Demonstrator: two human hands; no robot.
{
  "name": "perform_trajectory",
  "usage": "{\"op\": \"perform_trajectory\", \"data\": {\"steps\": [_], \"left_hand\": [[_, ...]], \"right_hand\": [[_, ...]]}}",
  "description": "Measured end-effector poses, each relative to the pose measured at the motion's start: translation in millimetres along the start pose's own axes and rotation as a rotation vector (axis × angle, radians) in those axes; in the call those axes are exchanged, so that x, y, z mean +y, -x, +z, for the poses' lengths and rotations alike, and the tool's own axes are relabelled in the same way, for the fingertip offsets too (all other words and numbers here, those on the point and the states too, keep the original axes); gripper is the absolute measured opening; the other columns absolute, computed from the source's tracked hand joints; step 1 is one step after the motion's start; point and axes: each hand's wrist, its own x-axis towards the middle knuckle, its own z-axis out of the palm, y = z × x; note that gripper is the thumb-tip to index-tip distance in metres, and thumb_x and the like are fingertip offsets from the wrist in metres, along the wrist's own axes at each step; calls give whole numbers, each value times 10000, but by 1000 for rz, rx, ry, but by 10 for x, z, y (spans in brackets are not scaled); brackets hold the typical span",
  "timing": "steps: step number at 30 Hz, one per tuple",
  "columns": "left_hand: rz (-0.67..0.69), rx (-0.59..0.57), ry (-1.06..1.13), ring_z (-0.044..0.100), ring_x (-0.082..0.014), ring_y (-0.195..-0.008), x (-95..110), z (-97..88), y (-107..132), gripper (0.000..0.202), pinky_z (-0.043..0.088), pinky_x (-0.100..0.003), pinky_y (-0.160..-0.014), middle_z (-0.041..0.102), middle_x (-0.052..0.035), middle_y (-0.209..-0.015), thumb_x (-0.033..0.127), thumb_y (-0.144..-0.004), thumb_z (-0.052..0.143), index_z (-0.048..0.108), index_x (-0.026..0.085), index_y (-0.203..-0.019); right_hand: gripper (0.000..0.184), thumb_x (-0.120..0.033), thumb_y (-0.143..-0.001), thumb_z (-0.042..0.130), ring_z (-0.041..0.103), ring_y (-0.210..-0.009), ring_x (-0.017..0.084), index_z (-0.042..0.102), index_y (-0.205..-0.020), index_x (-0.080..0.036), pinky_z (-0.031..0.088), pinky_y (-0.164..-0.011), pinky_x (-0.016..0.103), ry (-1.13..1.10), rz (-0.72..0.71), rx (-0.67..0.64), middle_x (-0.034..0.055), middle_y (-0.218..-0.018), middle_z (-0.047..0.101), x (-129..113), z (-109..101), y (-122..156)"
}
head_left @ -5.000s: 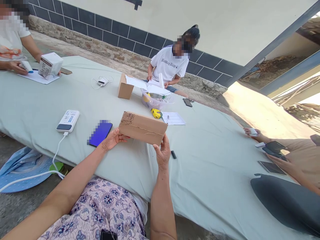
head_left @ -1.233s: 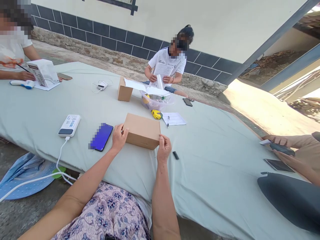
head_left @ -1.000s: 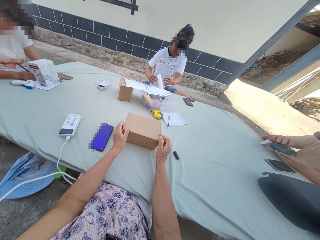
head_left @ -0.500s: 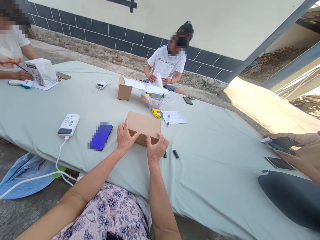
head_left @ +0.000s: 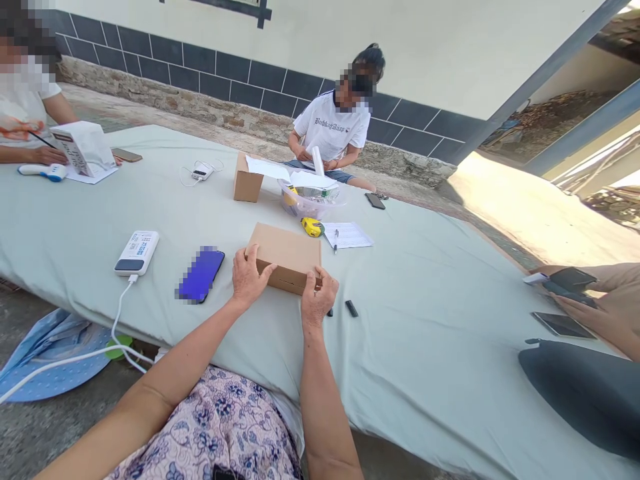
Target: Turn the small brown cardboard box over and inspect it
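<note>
A flat brown cardboard box (head_left: 286, 248) lies on the cloth-covered table (head_left: 430, 313) in front of me, its lid down. At its near left corner, my left hand (head_left: 250, 275) grips the box, thumb along the front edge and fingers at the side. My right hand (head_left: 319, 293) holds the near right corner, its thumb at the front face. Just beyond the box lies a yellow tape measure (head_left: 313, 227). Close to my right hand is a small black object (head_left: 352, 308); another dark piece is partly hidden by that hand.
Left of the box lie a phone (head_left: 201, 275) and a white power bank (head_left: 137, 253) with a cable. Behind stand a clear plastic basin (head_left: 313, 203) and a small carton (head_left: 247, 180). A pen lies on a paper sheet (head_left: 350, 235). Other people sit around the table.
My right thumb has shifted right along the front edge towards the box's right corner. The box and my left hand stay almost where they were.
</note>
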Motion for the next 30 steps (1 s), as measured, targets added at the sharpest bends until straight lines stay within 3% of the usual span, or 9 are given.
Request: {"op": "perform_trajectory", "data": {"steps": [6,11,15,19,23,30], "left_hand": [[-33,0,225,528,-306,-1284,-135,-70,-24,547,476,-472,-1050,544,-181,-1348,415,-954,560,470,188,-1443],[-90,71,397,581,-269,-1256,-313,11,-54,531,496,-436,-1053,598,-164,-1344,404,-950,574,463,199,-1427],[-115,72,366,613,-258,-1170,-453,100,-3,410,526,-430,-1008,635,-145,-1250,372,-944,562,567,188,-1310],[-142,42,344,620,-274,-1173,-540,142,61,410,500,-472,-1046,646,-150,-1227,298,-932,562,575,180,-1324],[-150,40,355,612,-276,-1195,-581,160,64,408,484,-478,-1068,646,-147,-1264,277,-928,563,578,194,-1328],[-197,77,441,670,-245,-1007,-599,149,54,367,531,-441,-976,672,-114,-1140,276,-884,607,645,199,-1240]], "right_hand": [[491,-548,-914,449,607,-931,221,650,-1143,-162,500,-862,384,-101,98,32,119,-1029,677,-5,-37,-24],[482,-560,-895,472,621,-951,211,660,-1110,-173,502,-887,374,-162,157,16,113,-1089,687,23,-35,-41],[487,-576,-878,505,615,-935,205,651,-1102,-170,497,-871,362,-188,213,0,98,-1057,681,28,-34,-40],[439,-588,-881,512,599,-889,201,657,-989,-188,477,-815,344,-193,258,-39,72,-993,682,37,-41,-38],[457,-620,-877,516,583,-851,193,652,-976,-195,459,-787,338,-203,280,-62,58,-961,671,79,-36,-48],[506,-667,-856,523,564,-850,186,660,-976,-195,465,-764,333,-273,253,-79,50,-948,652,190,-17,-74]]}}
